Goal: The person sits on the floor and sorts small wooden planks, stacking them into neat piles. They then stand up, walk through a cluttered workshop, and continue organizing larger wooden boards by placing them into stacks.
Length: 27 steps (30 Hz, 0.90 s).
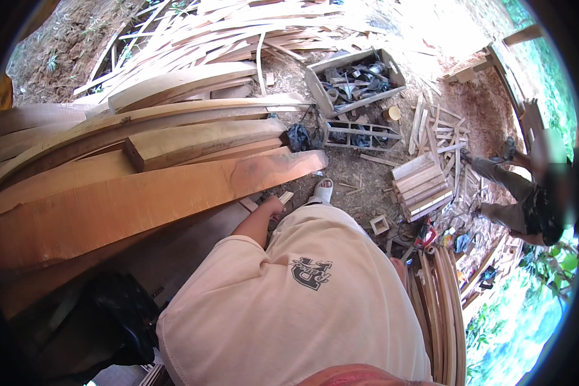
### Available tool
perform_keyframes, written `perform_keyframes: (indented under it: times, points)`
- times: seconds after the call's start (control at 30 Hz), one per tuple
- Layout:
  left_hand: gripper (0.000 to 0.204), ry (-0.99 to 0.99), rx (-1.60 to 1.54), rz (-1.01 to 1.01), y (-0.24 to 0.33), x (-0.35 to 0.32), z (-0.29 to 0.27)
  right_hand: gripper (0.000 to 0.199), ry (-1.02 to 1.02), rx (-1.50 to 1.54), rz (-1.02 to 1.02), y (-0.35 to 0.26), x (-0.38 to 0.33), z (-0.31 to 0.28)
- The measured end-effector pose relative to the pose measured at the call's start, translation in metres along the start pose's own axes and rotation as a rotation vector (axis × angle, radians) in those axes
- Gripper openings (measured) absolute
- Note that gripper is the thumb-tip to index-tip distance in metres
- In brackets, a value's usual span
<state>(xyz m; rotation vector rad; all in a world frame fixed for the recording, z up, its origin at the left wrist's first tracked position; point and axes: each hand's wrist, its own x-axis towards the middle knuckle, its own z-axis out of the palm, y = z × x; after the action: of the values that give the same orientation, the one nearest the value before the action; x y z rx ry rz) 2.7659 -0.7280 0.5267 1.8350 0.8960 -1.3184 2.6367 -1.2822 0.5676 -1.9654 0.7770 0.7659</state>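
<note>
My left hand (274, 206) hangs low beside my shirt, its fingers closed round a short pale strip of wood (286, 197). Just left of it lies the long, wide orange-brown plank (174, 199), whose rounded far end is lighter. Past the right side of my shirt only a small patch of skin shows, part of my right arm or hand (398, 265); its fingers are hidden. Close to that patch stand several long curved wooden strips (447, 309).
A wooden crate of tools and scraps (354, 83) stands ahead, with a slatted frame (363, 136) before it. Stacked blocks (421, 186) and a small square wooden frame (379, 224) lie to the right. Another person (514, 186) is at far right. Long boards (206, 42) cover the far left.
</note>
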Motion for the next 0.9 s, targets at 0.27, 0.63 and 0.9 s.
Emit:
perform_keyframes:
  times: [0.27,0.63,0.9]
  points:
    - [0.03,-0.028,0.29,0.062,0.037,0.025,-0.01,0.021,-0.153,-0.442,-0.022,0.145,-0.024,0.045]
    - [0.037,-0.244,0.452,0.269,0.166,0.054,0.009,0.033,0.259,0.664,0.524,0.006,-0.097,0.072]
    - [0.05,-0.184,0.658,0.338,0.225,0.067,-0.003,0.02,0.271,0.61,0.627,0.059,-0.17,0.166]
